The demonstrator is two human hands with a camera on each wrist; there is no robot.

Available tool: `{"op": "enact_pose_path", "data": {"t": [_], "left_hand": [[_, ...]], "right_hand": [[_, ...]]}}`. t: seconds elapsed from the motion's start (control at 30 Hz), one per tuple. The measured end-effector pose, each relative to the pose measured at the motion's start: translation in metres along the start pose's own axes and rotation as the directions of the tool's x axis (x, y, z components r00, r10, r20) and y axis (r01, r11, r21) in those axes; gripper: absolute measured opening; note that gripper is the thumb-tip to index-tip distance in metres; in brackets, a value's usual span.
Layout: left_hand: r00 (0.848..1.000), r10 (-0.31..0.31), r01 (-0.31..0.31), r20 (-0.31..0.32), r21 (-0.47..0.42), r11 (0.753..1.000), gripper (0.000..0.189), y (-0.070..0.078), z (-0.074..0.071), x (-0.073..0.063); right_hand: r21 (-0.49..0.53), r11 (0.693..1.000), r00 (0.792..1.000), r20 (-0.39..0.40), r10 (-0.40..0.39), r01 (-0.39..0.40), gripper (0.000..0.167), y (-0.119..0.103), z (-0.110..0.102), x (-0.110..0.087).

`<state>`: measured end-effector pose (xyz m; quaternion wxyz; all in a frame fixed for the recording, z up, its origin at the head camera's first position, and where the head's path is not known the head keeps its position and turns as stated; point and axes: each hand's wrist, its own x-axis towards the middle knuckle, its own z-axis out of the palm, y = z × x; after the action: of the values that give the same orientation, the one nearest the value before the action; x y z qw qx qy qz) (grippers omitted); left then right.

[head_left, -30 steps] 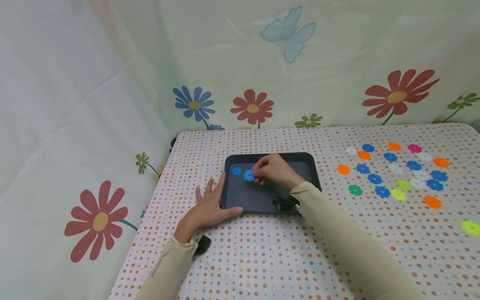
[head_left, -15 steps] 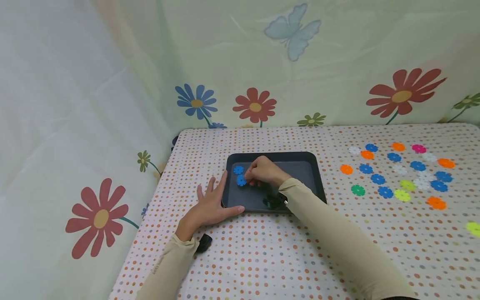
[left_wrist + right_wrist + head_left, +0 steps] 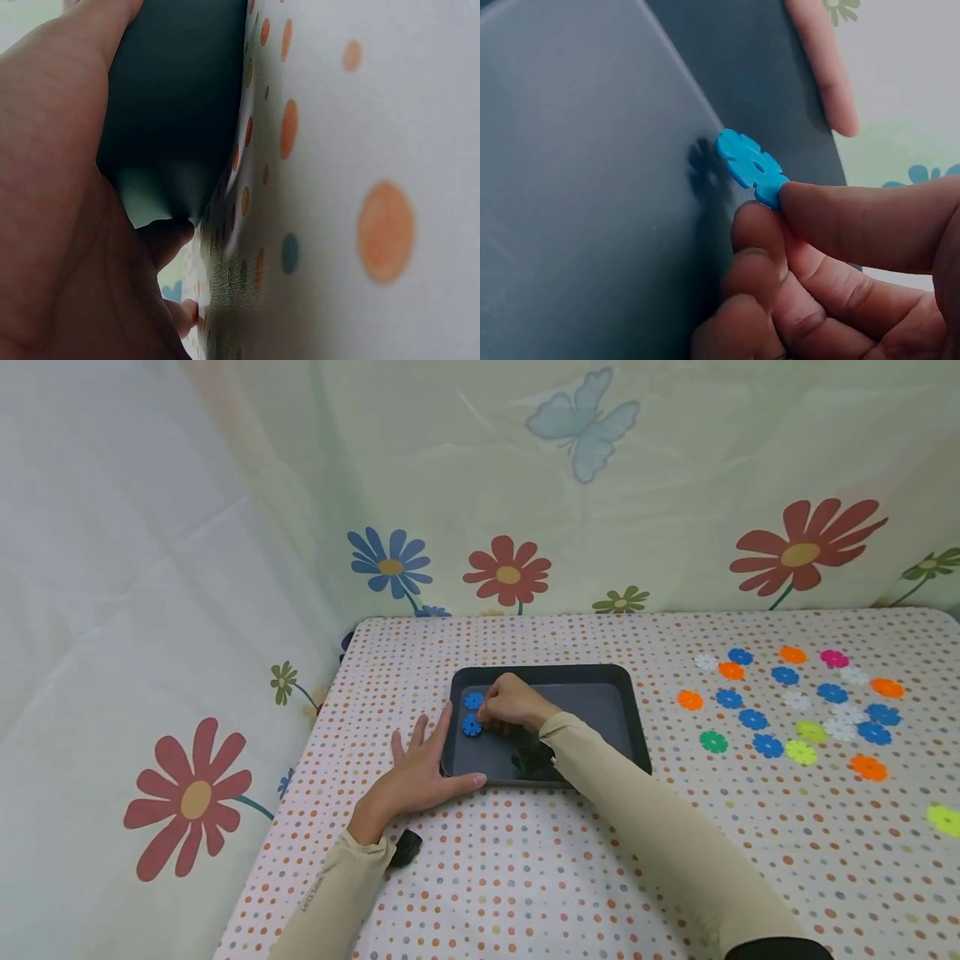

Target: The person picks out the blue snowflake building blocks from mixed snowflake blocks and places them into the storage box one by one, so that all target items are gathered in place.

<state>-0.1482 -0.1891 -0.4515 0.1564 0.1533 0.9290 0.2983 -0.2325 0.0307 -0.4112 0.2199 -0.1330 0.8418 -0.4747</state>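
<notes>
While my left hand (image 3: 417, 779) lies spread against the tray (image 3: 600, 714), my right hand (image 3: 516, 700) pinches a notched disc (image 3: 750, 166). Its long axis points upper left in right-wrist view.

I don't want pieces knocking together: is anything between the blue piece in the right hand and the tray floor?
Nothing visible: the right hand pinches the blue piece just above bare tray floor; the other blue piece lies farther back, not underneath.

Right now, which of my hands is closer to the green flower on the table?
Your right. The right hand is over the tray, pinching a blue flower, to the left of the green flower; the left hand rests at the tray's near left corner, farther left.
</notes>
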Motion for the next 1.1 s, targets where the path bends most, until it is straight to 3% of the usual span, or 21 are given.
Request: {"op": "enact_pose_path", "data": {"t": [0.43, 1.1], "left_hand": [[1.0, 0.012, -0.012, 0.002, -0.005, 1.0, 0.123, 0.0, 0.0, -0.001], [1.0, 0.013, -0.013, -0.002, -0.015, 1.0, 0.124, -0.001, -0.001, 0.0]], "right_hand": [[-0.098, 0.994, 0.999, -0.033, 0.034, -0.037, 0.019, 0.0, 0.007, 0.007], [-0.114, 0.993, 0.999, -0.031, 0.034, -0.037, 0.019, 0.003, 0.005, 0.011]]}}
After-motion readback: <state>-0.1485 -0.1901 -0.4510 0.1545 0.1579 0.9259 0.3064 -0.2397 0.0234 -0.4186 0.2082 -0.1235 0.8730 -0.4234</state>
